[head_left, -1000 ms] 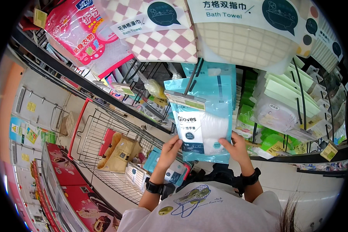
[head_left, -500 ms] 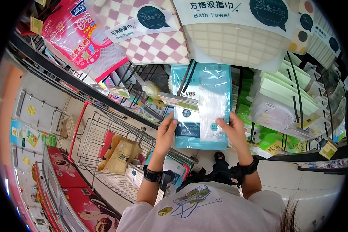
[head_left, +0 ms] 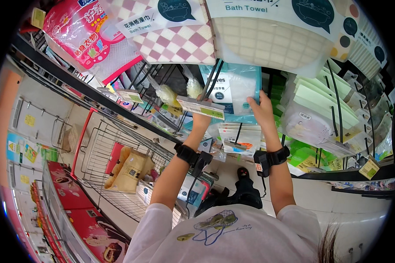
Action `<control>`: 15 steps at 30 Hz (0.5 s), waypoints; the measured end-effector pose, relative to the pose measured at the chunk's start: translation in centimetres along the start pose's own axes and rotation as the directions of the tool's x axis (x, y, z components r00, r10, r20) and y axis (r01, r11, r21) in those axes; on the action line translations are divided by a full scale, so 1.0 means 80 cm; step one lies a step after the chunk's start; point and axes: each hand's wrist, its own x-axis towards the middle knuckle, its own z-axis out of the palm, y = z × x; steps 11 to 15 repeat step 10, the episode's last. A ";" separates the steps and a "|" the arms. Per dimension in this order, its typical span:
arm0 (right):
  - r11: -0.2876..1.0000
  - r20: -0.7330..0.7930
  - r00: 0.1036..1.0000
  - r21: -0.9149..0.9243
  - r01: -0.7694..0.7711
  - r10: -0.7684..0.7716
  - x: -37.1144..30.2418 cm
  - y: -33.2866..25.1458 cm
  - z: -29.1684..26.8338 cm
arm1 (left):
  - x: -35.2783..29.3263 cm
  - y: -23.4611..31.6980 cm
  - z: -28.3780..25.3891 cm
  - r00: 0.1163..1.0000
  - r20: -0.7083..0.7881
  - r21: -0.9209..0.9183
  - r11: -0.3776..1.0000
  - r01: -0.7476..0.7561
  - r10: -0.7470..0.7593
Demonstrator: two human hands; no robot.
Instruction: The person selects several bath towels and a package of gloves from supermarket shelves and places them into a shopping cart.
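Observation:
A flat blue-and-white pack of gloves [head_left: 239,85] is up among the hooks of the shelf rack, its top edge under the hanging bath towels. My right hand [head_left: 262,111] grips its right edge, thumb on the front and fingers behind. At the pack's lower left is my left hand [head_left: 202,122], its fingers mostly hidden behind a price tag holder [head_left: 200,108]; whether they close on the pack does not show. Metal hook prongs [head_left: 213,81] cross in front of the pack's left part. Below it, a white packet with an orange picture [head_left: 239,139] hangs on another hook.
Overhead hang a checked bath towel [head_left: 175,44], a cream bath towel [head_left: 272,41] and a pink laundry bag pack [head_left: 87,44]. Pale green-topped packs [head_left: 314,109] fill hooks at right. At left stands a wire shopping cart [head_left: 90,153] with a brown paper bag [head_left: 134,171] inside.
Both hands have moved up and away from my body with the glove pack, deeper into the rack. The left hand has slipped behind the price tag. Packets below now show.

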 end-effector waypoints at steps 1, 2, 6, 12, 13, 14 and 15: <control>0.996 -0.024 1.000 -0.088 -0.011 0.009 -0.001 0.005 0.000 | 0.002 -0.004 0.007 1.000 -0.003 0.013 1.000 -0.017 0.017; 0.984 -0.048 0.999 -0.175 -0.023 0.015 -0.001 0.015 0.001 | 0.002 -0.008 0.013 1.000 0.005 0.087 0.996 0.015 -0.015; 0.930 -0.091 0.994 -0.355 -0.096 0.068 -0.015 0.039 0.009 | -0.003 -0.044 0.019 0.995 0.060 0.290 0.952 -0.096 0.082; 0.879 -0.060 0.976 -0.425 -0.217 0.211 -0.020 0.051 0.012 | -0.005 -0.040 0.018 0.990 0.062 0.438 0.888 -0.142 0.128; 0.879 -0.060 0.976 -0.425 -0.217 0.211 -0.020 0.051 0.012 | -0.005 -0.040 0.018 0.990 0.062 0.438 0.888 -0.142 0.128; 0.879 -0.060 0.976 -0.425 -0.217 0.211 -0.020 0.051 0.012 | -0.005 -0.040 0.018 0.990 0.062 0.438 0.888 -0.142 0.128; 0.879 -0.060 0.976 -0.425 -0.217 0.211 -0.020 0.051 0.012 | -0.005 -0.040 0.018 0.990 0.062 0.438 0.888 -0.142 0.128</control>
